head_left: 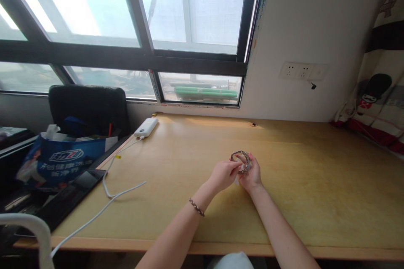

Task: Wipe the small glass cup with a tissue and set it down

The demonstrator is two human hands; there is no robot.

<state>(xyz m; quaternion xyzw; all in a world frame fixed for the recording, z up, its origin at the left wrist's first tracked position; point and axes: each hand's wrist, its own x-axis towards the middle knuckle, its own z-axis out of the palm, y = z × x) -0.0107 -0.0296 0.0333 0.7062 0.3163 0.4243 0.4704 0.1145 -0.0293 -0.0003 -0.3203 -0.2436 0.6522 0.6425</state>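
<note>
Above the table, my right hand [253, 175] is closed around a dark, shiny openwork ring [245, 154] that looks like a bangle. The ring is tilted, with its opening partly facing me. My left hand [223, 174] reaches in from the left, its thumb and fingers pinched together at the ring's near side. From between the two hands pokes a thin white piece [236, 181], which looks like tissue and seems pinched in my left fingers. My fingers hide part of the ring. A braided bracelet [196, 207] circles my left wrist.
A white power bank [146, 127] lies at the table's far left corner, with a white cable [109, 189] running along the left side. Beyond the wooden table's [315, 201] left edge are a blue bag [67, 159] and a black chair [88, 103]. A curtain [383, 80] hangs right.
</note>
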